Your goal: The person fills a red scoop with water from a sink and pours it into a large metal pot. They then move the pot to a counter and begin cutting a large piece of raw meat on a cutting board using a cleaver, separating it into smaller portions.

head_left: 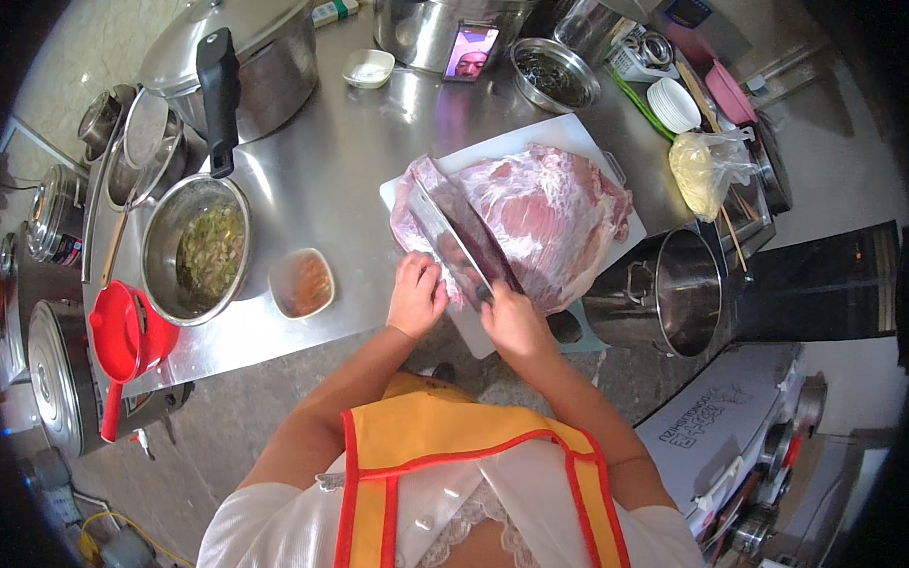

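Observation:
A large slab of raw pink meat point(542, 212) with white fat lies across a white cutting board point(560, 132). My right hand point(513, 321) is closed round the handle of a cleaver point(444, 234). Its broad blade slants across the left part of the slab, with a strip of meat on its left side. At the near end of that strip rests my left hand point(418, 293), its fingers curled in against the meat. The cleaver's handle is mostly covered by my right hand.
To the left stand a steel bowl of greenish food point(213, 251), a small dish of reddish sauce point(302, 283), red plastic dippers point(123, 328) and a pressure cooker point(252, 67). A phone point(471, 52) leans at the back. A deep steel pot point(664, 291) is close on the right.

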Demonstrator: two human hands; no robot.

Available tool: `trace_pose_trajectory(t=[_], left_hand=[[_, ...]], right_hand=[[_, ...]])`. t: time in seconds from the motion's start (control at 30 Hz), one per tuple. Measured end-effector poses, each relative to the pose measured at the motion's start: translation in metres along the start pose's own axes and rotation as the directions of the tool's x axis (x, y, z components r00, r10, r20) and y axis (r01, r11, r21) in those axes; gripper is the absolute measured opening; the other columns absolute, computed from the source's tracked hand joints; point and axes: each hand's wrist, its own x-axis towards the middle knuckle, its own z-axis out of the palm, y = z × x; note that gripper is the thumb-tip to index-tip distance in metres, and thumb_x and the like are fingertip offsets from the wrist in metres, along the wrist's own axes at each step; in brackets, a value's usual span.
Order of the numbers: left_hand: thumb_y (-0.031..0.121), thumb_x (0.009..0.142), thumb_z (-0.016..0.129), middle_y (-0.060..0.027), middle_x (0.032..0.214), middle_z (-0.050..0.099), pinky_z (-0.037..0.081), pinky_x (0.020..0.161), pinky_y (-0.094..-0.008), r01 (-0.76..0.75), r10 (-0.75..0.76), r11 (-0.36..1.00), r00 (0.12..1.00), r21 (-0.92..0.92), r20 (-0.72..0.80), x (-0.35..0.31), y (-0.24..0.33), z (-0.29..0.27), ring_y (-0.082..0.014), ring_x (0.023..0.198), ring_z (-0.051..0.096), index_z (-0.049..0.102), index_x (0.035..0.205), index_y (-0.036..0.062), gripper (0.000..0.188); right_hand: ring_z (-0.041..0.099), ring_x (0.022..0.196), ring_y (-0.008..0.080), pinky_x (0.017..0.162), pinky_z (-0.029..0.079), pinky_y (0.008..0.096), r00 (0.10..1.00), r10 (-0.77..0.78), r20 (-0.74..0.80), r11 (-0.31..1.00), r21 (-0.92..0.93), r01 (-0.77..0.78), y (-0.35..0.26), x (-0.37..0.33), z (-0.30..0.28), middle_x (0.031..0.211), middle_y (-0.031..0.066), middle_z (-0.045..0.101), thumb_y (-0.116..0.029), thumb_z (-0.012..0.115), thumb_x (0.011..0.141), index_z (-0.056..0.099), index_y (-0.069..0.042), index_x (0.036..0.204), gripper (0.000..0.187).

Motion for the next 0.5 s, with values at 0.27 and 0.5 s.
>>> trace_pose_trajectory(t=[0.27, 0.5], left_hand=[[0.006, 0.060, 0.058, -0.0149, 0.094, 0.046, 0.038, 0.083, -0.0418, 0.049, -0.048, 0.997, 0.999, 0.060, -0.007, 0.000, 0.004, 0.001, -0.0339, 0.093, 0.043, 0.050, 0.086, 0.0008, 0.028], [0.005, 0.063, 0.057, -0.0158, 0.096, 0.045, 0.037, 0.084, -0.0419, 0.022, -0.024, 0.997, 0.999, 0.072, 0.031, -0.002, 0.000, 0.003, -0.0348, 0.096, 0.042, 0.051, 0.088, -0.0006, 0.027]], right_hand=[[0.054, 0.065, 0.0409, 0.058, 0.042, 0.0476, 0.997, 0.056, 0.053, 0.997, -0.065, -0.052, -0.001, -0.019, 0.003, 0.065, 0.0238, 0.055, -0.011, 0.050, 0.076, 0.043, 0.002, 0.080, 0.015], [0.055, 0.067, 0.0396, 0.059, 0.043, 0.0474, 0.998, -0.025, 0.054, 0.998, -0.059, 0.028, -0.009, 0.005, 0.000, 0.065, 0.0241, 0.055, -0.010, 0.047, 0.077, 0.044, 0.002, 0.079, 0.013]])
